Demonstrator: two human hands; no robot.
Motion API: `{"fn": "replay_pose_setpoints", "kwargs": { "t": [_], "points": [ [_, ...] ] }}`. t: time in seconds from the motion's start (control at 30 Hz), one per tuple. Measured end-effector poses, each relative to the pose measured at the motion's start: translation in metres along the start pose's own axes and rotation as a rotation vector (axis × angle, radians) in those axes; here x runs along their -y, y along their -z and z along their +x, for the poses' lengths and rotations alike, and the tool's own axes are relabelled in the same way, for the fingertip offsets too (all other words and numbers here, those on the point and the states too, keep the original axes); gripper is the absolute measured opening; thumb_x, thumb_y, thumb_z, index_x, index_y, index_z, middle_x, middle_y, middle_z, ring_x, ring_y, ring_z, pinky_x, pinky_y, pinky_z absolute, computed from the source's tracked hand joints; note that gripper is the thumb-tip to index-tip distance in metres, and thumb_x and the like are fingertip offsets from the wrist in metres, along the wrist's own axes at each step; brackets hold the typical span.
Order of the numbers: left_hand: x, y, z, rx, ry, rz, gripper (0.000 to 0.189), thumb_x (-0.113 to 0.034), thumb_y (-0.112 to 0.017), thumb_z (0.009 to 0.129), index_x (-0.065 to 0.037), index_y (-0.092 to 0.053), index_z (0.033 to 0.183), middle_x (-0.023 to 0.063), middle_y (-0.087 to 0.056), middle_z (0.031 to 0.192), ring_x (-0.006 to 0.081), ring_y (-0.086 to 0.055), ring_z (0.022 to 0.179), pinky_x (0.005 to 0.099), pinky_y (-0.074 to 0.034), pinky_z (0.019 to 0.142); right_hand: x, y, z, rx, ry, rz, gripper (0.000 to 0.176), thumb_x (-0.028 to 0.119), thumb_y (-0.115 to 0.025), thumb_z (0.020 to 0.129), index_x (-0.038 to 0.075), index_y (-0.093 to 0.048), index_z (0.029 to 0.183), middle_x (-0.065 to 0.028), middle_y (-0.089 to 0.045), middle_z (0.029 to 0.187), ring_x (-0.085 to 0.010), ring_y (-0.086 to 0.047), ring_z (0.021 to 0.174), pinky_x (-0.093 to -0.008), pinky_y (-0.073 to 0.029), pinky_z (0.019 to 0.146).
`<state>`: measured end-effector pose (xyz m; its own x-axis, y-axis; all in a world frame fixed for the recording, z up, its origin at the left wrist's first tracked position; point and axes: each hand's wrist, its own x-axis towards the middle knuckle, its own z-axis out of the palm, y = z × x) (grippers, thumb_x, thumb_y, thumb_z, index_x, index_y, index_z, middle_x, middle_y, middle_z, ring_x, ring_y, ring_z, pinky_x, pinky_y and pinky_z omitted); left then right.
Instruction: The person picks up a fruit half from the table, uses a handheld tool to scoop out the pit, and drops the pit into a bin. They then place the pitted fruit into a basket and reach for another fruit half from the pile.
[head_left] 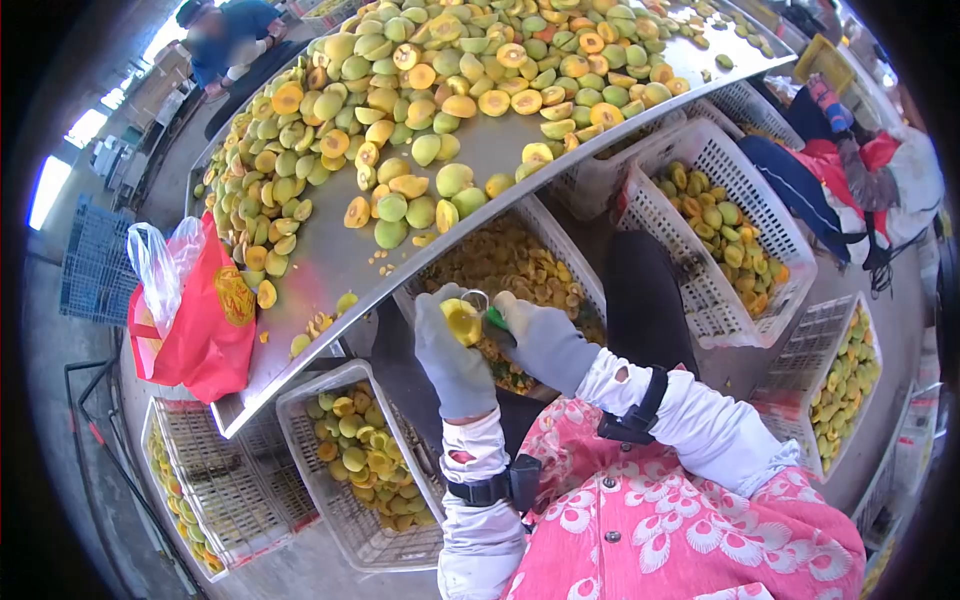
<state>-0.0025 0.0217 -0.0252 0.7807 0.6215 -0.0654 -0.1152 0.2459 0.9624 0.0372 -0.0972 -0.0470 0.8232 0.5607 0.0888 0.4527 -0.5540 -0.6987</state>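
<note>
"What's the room like?"

"A shed with a concrete floor. A long steel table (330,260) runs away from us, loaded with a heap of fruit (400,90): green whole ones mixed with yellow-orange cut ones."

"And the person wearing the camera?"

"Grey gloves, white sleeves and a pink flowered top. Both hands are up just off the table's near edge, above the middle crate (560,240), a white one full of yellow pieces."

"What's in the hands?"

"The left hand (452,360) is closed around a fruit half (462,322), its yellow cut face turned up. The right hand (545,340) grips a small tool (495,318) with a green handle and a metal ring at its tip. The ring sits right at the top edge of the fruit half. I can't tell whether it's touching or just beside it."

"Anything else around?"

"A right-hand crate (650,215) holds green and yellow halves, and a left-hand crate (300,400) under the table holds much the same. A red bag (195,340) hangs at the table's left edge, with a clear plastic bag (155,265) bunched above it. At the far end, a person in blue (230,40) is at the table"
</note>
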Motion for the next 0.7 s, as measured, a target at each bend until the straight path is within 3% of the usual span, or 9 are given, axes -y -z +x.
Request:
{"fn": "replay_pose_setpoints", "kwargs": {
  "t": [0.1, 0.17, 0.27, 0.3, 0.33, 0.43, 0.5, 0.63, 0.7],
  "points": [
    [0.013, -0.003, -0.007, -0.08, -0.086, 0.029, 0.023, -0.019, -0.054, 0.097, 0.001, -0.061, 0.105, 0.0079, -0.064, 0.099, 0.0158, -0.059, 0.09, 0.0299, -0.049, 0.079, 0.003, -0.006, 0.002, 0.085, -0.095, -0.148, 0.018, 0.016, -0.053, 0.091, 0.007, -0.046, 0.105, -0.0199, -0.066, 0.088, -0.0399, -0.067, 0.08, -0.0495, -0.053, 0.069],
    [0.014, -0.002, -0.008, -0.308, 0.009, 0.214, 0.018, -0.012, -0.056, 0.095, 0.002, -0.061, 0.105, 0.0061, -0.061, 0.092, 0.0123, -0.057, 0.084, 0.0265, -0.048, 0.072, -0.003, -0.013, 0.011, 0.106, -0.131, -0.207, 0.016, 0.014, -0.051, 0.092, 0.007, -0.047, 0.105, -0.0196, -0.067, 0.088, -0.0394, -0.068, 0.08, -0.0498, -0.053, 0.069],
    [0.008, 0.028, -0.031, -0.353, -0.413, 0.375, 0.019, -0.008, -0.056, 0.09, 0.003, -0.06, 0.105, 0.0078, -0.06, 0.096, 0.0148, -0.057, 0.083, 0.0282, -0.049, 0.073, -0.053, -0.033, 0.019, 0.052, -0.393, -0.249, 0.014, 0.017, -0.05, 0.093, 0.006, -0.052, 0.101, -0.0213, -0.068, 0.084, -0.0393, -0.068, 0.079, -0.0493, -0.053, 0.068],
    [-0.005, 0.056, -0.037, -0.343, -0.659, 0.763, 0.018, -0.007, -0.057, 0.088, 0.003, -0.063, 0.102, 0.0112, -0.06, 0.098, 0.02, -0.06, 0.086, 0.03, -0.049, 0.079, -0.067, -0.03, 0.016, 0.032, -0.379, -0.262, 0.015, 0.018, -0.05, 0.094, 0.005, -0.053, 0.099, -0.0223, -0.068, 0.082, -0.0399, -0.068, 0.078, -0.0492, -0.052, 0.068],
    [-0.012, 0.087, -0.041, -0.589, -0.34, 0.733, 0.017, -0.008, -0.059, 0.086, 0.003, -0.066, 0.097, 0.0151, -0.062, 0.099, 0.0262, -0.063, 0.09, 0.0339, -0.05, 0.082, -0.062, -0.008, 0.01, 0.113, -0.396, -0.17, 0.019, 0.023, -0.051, 0.094, 0.004, -0.053, 0.097, -0.0221, -0.067, 0.08, -0.0414, -0.067, 0.077, -0.0498, -0.05, 0.067],
    [-0.022, 0.199, -0.048, -0.827, -0.253, 1.522, 0.023, -0.007, -0.066, 0.083, 0.005, -0.065, 0.102, 0.0185, -0.065, 0.093, 0.0305, -0.062, 0.085, 0.0395, -0.049, 0.085, -0.081, -0.016, -0.003, 0.118, -0.412, -0.119, 0.025, 0.027, -0.055, 0.094, 0.002, -0.052, 0.098, -0.0216, -0.066, 0.079, -0.0427, -0.065, 0.077, -0.0515, -0.048, 0.068],
    [-0.034, 0.192, -0.034, -0.866, -0.591, 1.459, 0.024, -0.011, -0.067, 0.085, 0.005, -0.066, 0.102, 0.0195, -0.066, 0.099, 0.0328, -0.063, 0.091, 0.0421, -0.049, 0.087, -0.084, -0.019, -0.01, 0.198, -0.445, -0.121, 0.029, 0.031, -0.059, 0.092, 0.004, -0.052, 0.099, -0.0215, -0.066, 0.082, -0.0424, -0.065, 0.08, -0.051, -0.049, 0.07],
    [-0.028, 0.103, 0.057, -0.256, -0.492, 0.99, 0.024, -0.015, -0.065, 0.088, 0.003, -0.066, 0.104, 0.0216, -0.065, 0.106, 0.0361, -0.061, 0.101, 0.0435, -0.049, 0.087, -0.077, -0.025, -0.017, 0.222, -0.35, 0.002, 0.031, 0.035, -0.063, 0.09, 0.008, -0.054, 0.103, -0.0222, -0.066, 0.089, -0.0424, -0.064, 0.086, -0.0482, -0.05, 0.074],
    [-0.008, 0.077, 0.126, 0.017, -0.727, 1.32, 0.034, -0.023, -0.069, 0.085, 0.001, -0.064, 0.108, 0.0215, -0.065, 0.107, 0.0377, -0.061, 0.102, 0.0452, -0.049, 0.088, -0.074, -0.016, -0.023, 0.209, -0.33, 0.046, 0.037, 0.038, -0.063, 0.09, 0.007, -0.055, 0.108, -0.0209, -0.066, 0.09, -0.0418, -0.065, 0.087, -0.0485, -0.049, 0.074]
  ]
}}
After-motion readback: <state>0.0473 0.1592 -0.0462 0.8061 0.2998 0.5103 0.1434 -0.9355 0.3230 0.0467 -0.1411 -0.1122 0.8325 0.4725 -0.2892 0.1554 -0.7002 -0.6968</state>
